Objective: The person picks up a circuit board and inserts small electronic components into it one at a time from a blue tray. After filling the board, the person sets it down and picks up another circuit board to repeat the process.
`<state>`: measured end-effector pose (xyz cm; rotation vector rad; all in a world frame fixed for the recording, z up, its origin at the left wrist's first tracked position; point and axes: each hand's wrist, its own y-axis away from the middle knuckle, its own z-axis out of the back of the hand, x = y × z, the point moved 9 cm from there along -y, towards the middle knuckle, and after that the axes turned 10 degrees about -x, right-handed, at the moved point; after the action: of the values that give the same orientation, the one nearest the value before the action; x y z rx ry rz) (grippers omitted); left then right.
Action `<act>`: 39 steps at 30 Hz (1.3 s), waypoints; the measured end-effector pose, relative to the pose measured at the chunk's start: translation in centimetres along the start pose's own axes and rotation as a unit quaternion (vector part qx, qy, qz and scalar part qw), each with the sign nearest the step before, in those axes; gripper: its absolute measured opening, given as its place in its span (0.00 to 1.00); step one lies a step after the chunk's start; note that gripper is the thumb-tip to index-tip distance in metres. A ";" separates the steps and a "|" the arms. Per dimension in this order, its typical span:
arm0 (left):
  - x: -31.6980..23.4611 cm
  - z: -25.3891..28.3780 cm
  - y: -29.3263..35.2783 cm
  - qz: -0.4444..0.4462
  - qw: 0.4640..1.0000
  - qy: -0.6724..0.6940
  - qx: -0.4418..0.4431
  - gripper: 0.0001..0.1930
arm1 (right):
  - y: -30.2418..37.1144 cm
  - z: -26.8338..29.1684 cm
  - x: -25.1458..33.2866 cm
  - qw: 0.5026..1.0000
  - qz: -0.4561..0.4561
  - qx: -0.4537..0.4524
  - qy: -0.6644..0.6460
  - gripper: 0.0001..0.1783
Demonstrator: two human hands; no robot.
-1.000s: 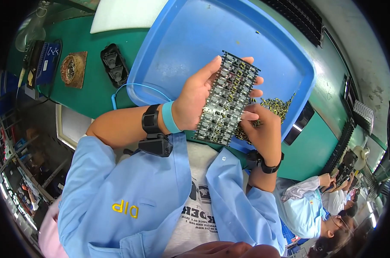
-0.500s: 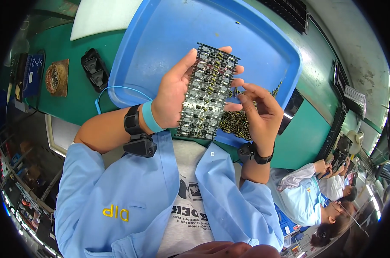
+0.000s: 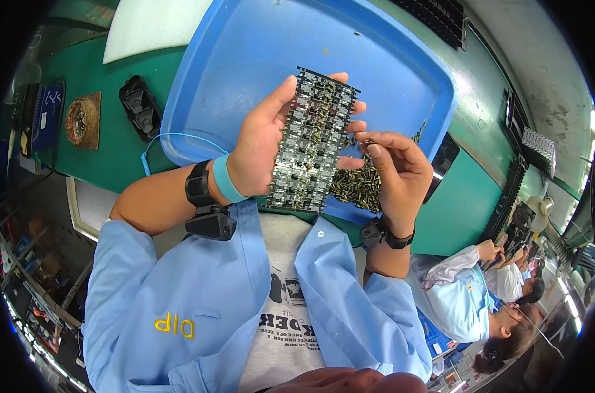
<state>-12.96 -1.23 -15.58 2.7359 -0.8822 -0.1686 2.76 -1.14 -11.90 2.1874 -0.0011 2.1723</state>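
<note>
My left hand (image 3: 257, 141) holds a long black circuit board panel (image 3: 312, 141) tilted over the blue tray, thumb on its left edge and fingertips showing past its right edge. Small silvery parts cover the panel, and yellow-and-black ones run in a row down its middle. Just right of the panel, my right hand (image 3: 402, 167) is pinched, thumb against index finger, on a tiny component (image 3: 368, 141) whose exact kind is too small to make out. Below the right fingers lies a pile of small yellow-and-black cylindrical components (image 3: 358, 187), partly hidden by the hand and panel.
The blue tray (image 3: 245, 62) rests on a green table (image 3: 451, 213). To its left are a black plastic holder (image 3: 140, 108), a round brown object (image 3: 82, 122) and a blue box (image 3: 48, 114). A light-blue cord (image 3: 145, 160) runs to my left wristband. Another person (image 3: 464, 298) works at the right.
My right fingertips have shifted slightly away from the panel's right edge, and a tiny component now shows in the pinch. The left hand keeps hold of the panel.
</note>
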 end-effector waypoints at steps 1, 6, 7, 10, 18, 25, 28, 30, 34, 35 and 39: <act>0.0 0.1 0.0 0.001 1.000 -0.004 -0.002 0.35 | 0.0 0.2 -0.2 1.000 0.011 0.003 0.020 0.08; 0.1 0.1 -0.1 0.003 1.000 -0.009 -0.013 0.35 | -0.2 0.3 0.1 0.996 0.047 0.013 0.072 0.06; 0.1 0.0 -0.1 0.003 1.000 -0.009 -0.013 0.35 | -0.2 0.3 0.3 0.995 0.055 0.014 0.078 0.06; 0.2 -0.2 -0.2 0.002 1.000 -0.012 -0.014 0.35 | -0.3 0.5 0.4 0.994 0.066 0.016 0.090 0.06; 0.3 -0.2 0.2 0.005 1.000 -0.020 -0.022 0.35 | 0.1 0.0 1.0 0.987 0.106 0.022 0.119 0.06; 0.4 1.8 1.1 0.006 0.999 -0.046 -0.026 0.35 | 3.1 -5.5 3.7 0.921 0.293 0.069 0.247 0.11; 0.6 1.8 1.1 0.002 0.997 -0.071 -0.039 0.34 | 3.9 -7.0 4.2 0.888 0.350 0.086 0.285 0.14; 0.6 1.7 1.2 0.002 0.996 -0.084 -0.038 0.34 | 4.2 -7.2 3.8 0.872 0.375 0.065 0.310 0.15; 0.7 1.9 1.4 -0.002 0.995 -0.095 -0.040 0.34 | 4.7 -7.5 3.9 0.854 0.393 0.062 0.336 0.16; 0.7 1.9 1.4 -0.002 0.995 -0.095 -0.040 0.34 | 4.8 -7.6 3.9 0.849 0.397 0.065 0.343 0.17; 0.7 2.0 1.4 -0.004 0.994 -0.102 -0.041 0.34 | 5.1 -7.7 3.8 0.841 0.394 0.071 0.364 0.16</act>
<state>-13.55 -3.23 -17.16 2.6800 -0.8933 -0.4838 -5.14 -5.78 -7.82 1.3479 -0.8644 3.4001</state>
